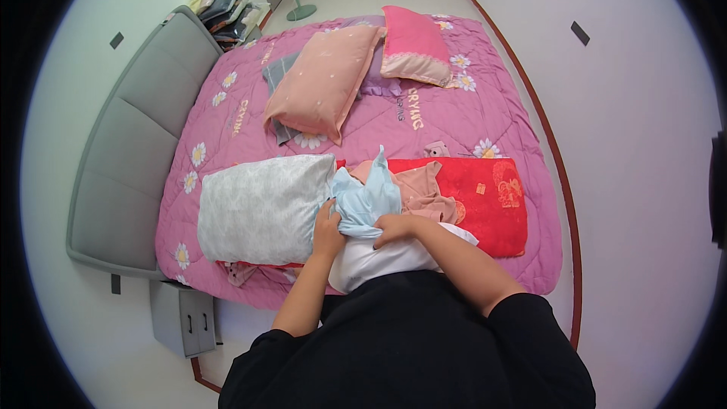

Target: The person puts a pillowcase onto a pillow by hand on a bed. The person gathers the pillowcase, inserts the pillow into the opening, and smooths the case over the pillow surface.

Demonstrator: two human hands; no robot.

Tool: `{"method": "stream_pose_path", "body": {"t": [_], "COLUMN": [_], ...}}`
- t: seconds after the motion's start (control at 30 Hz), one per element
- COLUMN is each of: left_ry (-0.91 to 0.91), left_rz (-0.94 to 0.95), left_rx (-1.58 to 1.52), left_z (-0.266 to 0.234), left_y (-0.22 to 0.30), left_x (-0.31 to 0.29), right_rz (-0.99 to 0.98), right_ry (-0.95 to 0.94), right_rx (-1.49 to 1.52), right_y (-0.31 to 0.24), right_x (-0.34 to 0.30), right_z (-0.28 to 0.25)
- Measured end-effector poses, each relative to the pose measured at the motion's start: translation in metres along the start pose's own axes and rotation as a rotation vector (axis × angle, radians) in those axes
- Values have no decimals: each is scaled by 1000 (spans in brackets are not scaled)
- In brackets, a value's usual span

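Note:
A light blue cloth [365, 198], thin and bunched, is gathered between my two hands, with one corner sticking up at its far side. My left hand [329, 231] is closed on its left edge, beside a grey-white patterned pillow [265, 204]. On the near right side, my right hand [394, 229] pinches the cloth's lower edge. Below both hands a white pillow [379, 263] rests against my body, partly hidden by the cloth and my right forearm. A crumpled salmon-pink cloth [424, 188] lies just beyond, on a red pillow [492, 208] with golden patterns.
The bed has a pink-purple flowered quilt [227, 117] and a grey padded headboard [144, 144] at left. Farther back lie a peach pillow [326, 79] and a pink pillow [413, 45]. A grey bedside cabinet [182, 318] stands near left; a fan [299, 11] stands behind the bed.

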State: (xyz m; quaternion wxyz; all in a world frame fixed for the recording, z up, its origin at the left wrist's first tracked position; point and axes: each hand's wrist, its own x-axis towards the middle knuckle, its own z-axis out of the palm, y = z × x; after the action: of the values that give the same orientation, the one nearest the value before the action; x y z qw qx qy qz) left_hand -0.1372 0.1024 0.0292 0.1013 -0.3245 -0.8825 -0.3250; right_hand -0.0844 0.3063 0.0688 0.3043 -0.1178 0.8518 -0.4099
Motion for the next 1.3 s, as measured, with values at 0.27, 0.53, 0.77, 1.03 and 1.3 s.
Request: {"method": "stream_pose_path", "body": {"t": [0.27, 0.53, 0.77, 1.03, 1.3], "left_ry": [-202, -447, -522, -322, -171], "left_rz": [-352, -243, -295, -299, 161], "left_rx": [105, -94, -73, 43, -89], "left_z": [2, 17, 14, 10, 8], "left_y": [-4, -4, 1, 9, 40], "left_x": [15, -1, -6, -6, 30], "right_rz": [17, -147, -33, 94, -14], "right_ry": [454, 758, 520, 467, 374], "right_rx": [-145, -715, -632, 24, 179], "right_y": [16, 30, 63, 65, 31], "right_x": [-1, -1, 7, 3, -7], "right_z": [12, 6, -6, 15, 14]}}
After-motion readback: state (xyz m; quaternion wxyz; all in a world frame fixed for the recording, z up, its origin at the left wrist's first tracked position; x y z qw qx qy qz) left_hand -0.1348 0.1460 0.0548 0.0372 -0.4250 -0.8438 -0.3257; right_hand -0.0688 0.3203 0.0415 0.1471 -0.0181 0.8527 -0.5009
